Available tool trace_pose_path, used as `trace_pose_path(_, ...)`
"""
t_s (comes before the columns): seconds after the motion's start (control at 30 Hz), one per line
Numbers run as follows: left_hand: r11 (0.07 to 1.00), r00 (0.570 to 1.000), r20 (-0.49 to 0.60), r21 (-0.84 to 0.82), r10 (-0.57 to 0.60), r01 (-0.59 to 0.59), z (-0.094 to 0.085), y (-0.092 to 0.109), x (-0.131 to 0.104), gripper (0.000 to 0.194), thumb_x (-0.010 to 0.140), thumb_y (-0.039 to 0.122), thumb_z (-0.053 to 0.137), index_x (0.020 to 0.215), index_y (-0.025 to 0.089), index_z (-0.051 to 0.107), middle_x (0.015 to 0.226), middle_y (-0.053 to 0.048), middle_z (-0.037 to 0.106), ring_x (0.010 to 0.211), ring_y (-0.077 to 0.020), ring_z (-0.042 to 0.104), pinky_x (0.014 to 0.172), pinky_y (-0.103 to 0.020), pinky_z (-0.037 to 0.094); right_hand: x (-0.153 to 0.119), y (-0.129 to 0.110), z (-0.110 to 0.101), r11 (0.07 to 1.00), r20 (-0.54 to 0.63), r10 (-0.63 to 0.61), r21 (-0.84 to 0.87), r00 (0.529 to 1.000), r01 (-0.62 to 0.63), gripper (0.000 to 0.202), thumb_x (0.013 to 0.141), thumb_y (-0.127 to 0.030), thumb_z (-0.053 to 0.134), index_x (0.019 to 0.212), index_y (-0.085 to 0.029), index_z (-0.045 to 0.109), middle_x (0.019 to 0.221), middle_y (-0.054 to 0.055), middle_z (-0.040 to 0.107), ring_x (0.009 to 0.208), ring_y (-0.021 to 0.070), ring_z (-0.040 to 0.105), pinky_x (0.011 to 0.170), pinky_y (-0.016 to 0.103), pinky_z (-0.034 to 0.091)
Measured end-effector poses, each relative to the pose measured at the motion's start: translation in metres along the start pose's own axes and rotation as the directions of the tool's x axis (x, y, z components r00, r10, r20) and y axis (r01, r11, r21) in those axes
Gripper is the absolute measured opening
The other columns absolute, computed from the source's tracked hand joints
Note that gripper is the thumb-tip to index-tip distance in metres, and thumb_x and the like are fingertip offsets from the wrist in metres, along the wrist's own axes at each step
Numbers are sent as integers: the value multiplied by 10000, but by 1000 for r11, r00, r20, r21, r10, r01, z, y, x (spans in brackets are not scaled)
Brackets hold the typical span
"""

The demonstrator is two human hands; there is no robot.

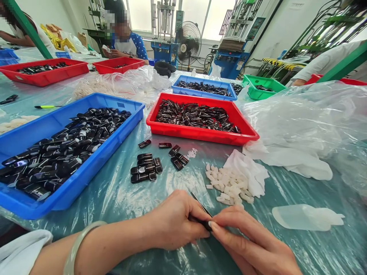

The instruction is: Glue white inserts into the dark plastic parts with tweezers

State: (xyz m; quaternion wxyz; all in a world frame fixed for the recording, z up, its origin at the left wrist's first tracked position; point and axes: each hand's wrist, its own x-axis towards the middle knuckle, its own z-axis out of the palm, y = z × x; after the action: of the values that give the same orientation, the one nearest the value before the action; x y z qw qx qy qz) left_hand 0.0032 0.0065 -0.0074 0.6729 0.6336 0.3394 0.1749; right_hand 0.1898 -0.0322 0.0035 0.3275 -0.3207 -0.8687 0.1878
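Note:
My left hand, with a pale bangle on its wrist, is closed around a dark glossy piece at the bottom centre. From the right, my right hand pinches the end of the same piece between thumb and fingertips. Beyond my hands lie several dark glossy pieces in a loose group, with more beside a few tiny white bits. A pile of small whitish pieces sits to the right, against a crumpled white cloth.
A large blue tray at left and a red tray ahead hold many dark pieces. Clear plastic bags and a translucent bottle lie right. Other trays, a fan and a seated person are farther back.

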Motion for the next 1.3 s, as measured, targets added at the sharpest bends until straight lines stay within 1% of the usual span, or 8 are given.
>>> trace_pose_path(0.2, 1000, 1000, 1, -16, -13, 13, 1, -1, -1, 210, 684, 166, 541, 792, 123, 715, 719, -5, 551, 579, -85, 505, 489, -153, 396, -1, 3, 0, 1000, 22, 5, 4, 1000, -5, 427, 769, 29, 514, 1107, -225, 575, 874, 80, 602, 761, 149, 594, 650, 254, 541)
trace_pose_path(0.43, 995, 997, -25, -74, -72, 70, 0, 0, 1, 171, 656, 173, 555, 717, 121, 707, 586, 17, 507, 504, -87, 489, 472, -185, 410, 5, 4, 3, 1000, 9, 1, 14, 1000, -1, 388, 796, 11, 474, 1104, -206, 570, 861, 66, 578, 756, 142, 566, 651, 272, 522)
trace_pose_path(0.53, 982, 990, -8, -127, -141, 138, -3, 2, 1, 152, 650, 211, 592, 704, 109, 692, 517, 24, 513, 472, -86, 492, 466, -184, 403, 9, 3, 0, 994, 46, 71, 75, 996, -74, 326, 804, -36, 483, 1074, -193, 579, 862, 57, 569, 771, 137, 572, 661, 256, 521)
trace_pose_path(0.63, 951, 975, 29, -216, -221, 222, -6, 8, 0, 158, 644, 261, 630, 665, 107, 661, 469, 25, 523, 435, -81, 496, 462, -181, 406, 9, 3, -3, 986, 40, 133, 98, 990, -136, 343, 797, -92, 531, 1120, -209, 546, 925, 52, 558, 843, 139, 583, 708, 242, 522)
trace_pose_path(0.8, 923, 968, 79, -291, -239, 252, -7, 14, 1, 297, 689, 384, 617, 643, 92, 642, 429, 6, 523, 369, -67, 465, 411, -169, 393, 3, 3, 1, 973, 41, 227, 31, 973, -229, 577, 648, -151, 729, 1173, -197, 494, 1034, 69, 545, 930, 176, 588, 753, 250, 529)
trace_pose_path(0.9, 914, 972, 91, -330, -218, 236, -6, 12, 1, 353, 688, 434, 620, 642, 85, 645, 450, -5, 536, 376, -70, 480, 400, -170, 399, 2, 2, 4, 969, 28, 244, 25, 969, -245, 610, 599, -137, 762, 1146, -200, 500, 1025, 64, 550, 910, 183, 601, 721, 250, 539)
trace_pose_path(1.1, 919, 977, 86, -330, -196, 214, -5, 9, 1, 369, 704, 450, 615, 676, 84, 662, 453, -2, 532, 384, -66, 480, 400, -161, 399, 3, 3, 7, 974, -17, 226, -6, 974, -227, 582, 610, -179, 772, 1125, -215, 503, 995, 62, 560, 865, 184, 615, 689, 259, 548)
trace_pose_path(1.3, 925, 978, 93, -317, -187, 207, -4, 10, 1, 410, 708, 485, 599, 664, 81, 652, 465, -6, 525, 391, -69, 482, 403, -163, 399, 5, 5, 8, 994, -80, 100, -32, 992, -103, 484, 680, -219, 732, 1122, -179, 537, 946, 68, 589, 810, 164, 620, 677, 240, 548)
